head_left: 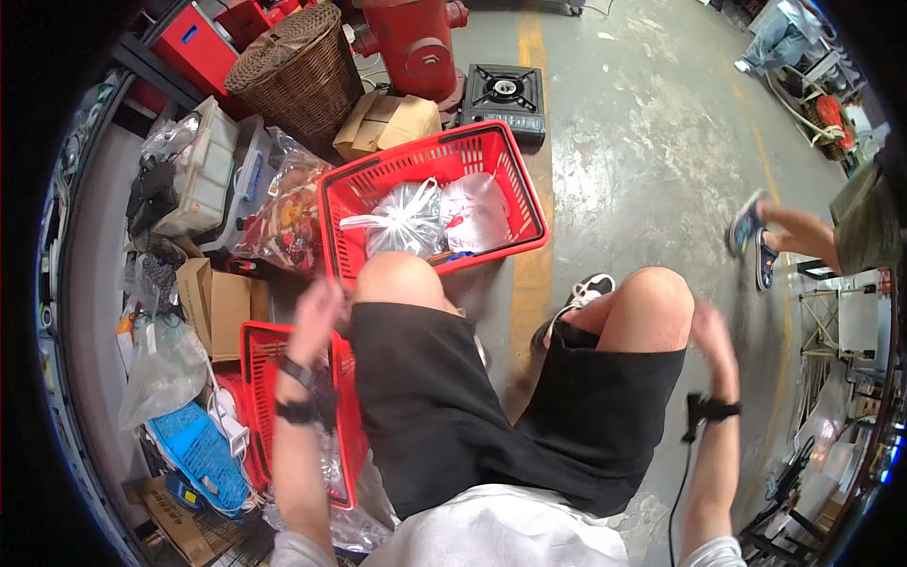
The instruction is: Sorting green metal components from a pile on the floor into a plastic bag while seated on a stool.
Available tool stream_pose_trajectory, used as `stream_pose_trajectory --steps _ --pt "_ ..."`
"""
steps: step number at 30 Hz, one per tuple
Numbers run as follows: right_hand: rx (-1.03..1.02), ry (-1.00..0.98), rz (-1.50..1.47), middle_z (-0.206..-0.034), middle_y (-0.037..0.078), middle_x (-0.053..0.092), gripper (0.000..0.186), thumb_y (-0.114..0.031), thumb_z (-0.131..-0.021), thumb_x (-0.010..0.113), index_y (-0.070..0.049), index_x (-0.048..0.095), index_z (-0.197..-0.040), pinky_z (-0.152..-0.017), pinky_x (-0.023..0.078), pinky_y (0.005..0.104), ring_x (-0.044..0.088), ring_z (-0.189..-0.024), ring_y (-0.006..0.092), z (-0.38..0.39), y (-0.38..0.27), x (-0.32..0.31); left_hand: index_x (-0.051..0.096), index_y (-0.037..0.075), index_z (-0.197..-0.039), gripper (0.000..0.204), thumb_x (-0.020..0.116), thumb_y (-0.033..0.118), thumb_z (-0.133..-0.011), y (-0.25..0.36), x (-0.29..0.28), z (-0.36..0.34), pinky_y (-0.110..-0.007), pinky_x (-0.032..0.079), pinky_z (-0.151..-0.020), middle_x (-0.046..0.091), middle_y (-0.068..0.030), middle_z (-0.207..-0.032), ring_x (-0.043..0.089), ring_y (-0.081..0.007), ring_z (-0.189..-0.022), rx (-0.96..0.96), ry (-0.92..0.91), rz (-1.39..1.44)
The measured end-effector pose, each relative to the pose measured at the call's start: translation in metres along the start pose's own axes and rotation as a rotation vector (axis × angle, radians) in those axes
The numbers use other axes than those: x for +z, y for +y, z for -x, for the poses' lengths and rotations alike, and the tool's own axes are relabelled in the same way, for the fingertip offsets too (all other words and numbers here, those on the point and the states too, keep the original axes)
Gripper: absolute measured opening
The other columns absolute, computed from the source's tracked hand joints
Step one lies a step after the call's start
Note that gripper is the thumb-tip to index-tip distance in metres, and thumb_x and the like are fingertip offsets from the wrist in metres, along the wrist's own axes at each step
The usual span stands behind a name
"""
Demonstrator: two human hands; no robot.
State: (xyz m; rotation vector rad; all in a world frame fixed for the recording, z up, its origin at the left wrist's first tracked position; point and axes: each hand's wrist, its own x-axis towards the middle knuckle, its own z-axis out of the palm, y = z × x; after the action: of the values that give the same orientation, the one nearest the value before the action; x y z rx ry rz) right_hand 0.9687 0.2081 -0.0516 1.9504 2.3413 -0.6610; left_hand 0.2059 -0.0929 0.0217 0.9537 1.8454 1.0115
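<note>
Smeared by motion, my left hand is beside my left knee, near the front left corner of a red plastic shopping basket. I cannot make out its fingers or see anything in it. My right hand is at the outer side of my right knee, also blurred, its fingers partly hidden. Inside the basket lie a tied clear plastic bag and a whitish plastic bag. Below my left forearm stands a second red basket, partly covered by my arm and leg.
Behind the basket are a cardboard box, a black portable gas stove, a wicker basket and a red hydrant. Bins, bags and a blue basket crowd the left. Another person's legs are at right.
</note>
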Motion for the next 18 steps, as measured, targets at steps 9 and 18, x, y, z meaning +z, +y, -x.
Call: stream_pose_trajectory --steps 9,18 --pt "-0.627 0.146 -0.566 -0.119 0.002 0.072 0.048 -0.045 -0.109 0.057 -0.011 0.065 -0.142 -0.083 0.051 0.0262 0.066 -0.098 0.0110 -0.130 -0.399 -0.231 0.069 0.001 -0.116 0.044 0.058 0.042 -0.104 0.239 -0.067 -0.227 -0.037 0.057 -0.080 0.074 -0.0134 -0.097 0.070 -0.0206 -0.086 0.410 -0.039 -0.642" --pt "-0.591 0.017 -0.569 -0.116 0.005 0.073 0.046 -0.043 -0.107 0.059 -0.009 0.065 -0.137 -0.082 0.053 0.0302 0.068 -0.095 0.0149 -0.140 -0.475 -0.100 0.071 0.005 -0.128 0.051 0.063 0.041 -0.092 -0.012 0.056 -0.366 -0.051 0.054 -0.105 0.070 -0.0266 -0.129 0.069 -0.0413 -0.119 -0.119 -0.146 -1.386"
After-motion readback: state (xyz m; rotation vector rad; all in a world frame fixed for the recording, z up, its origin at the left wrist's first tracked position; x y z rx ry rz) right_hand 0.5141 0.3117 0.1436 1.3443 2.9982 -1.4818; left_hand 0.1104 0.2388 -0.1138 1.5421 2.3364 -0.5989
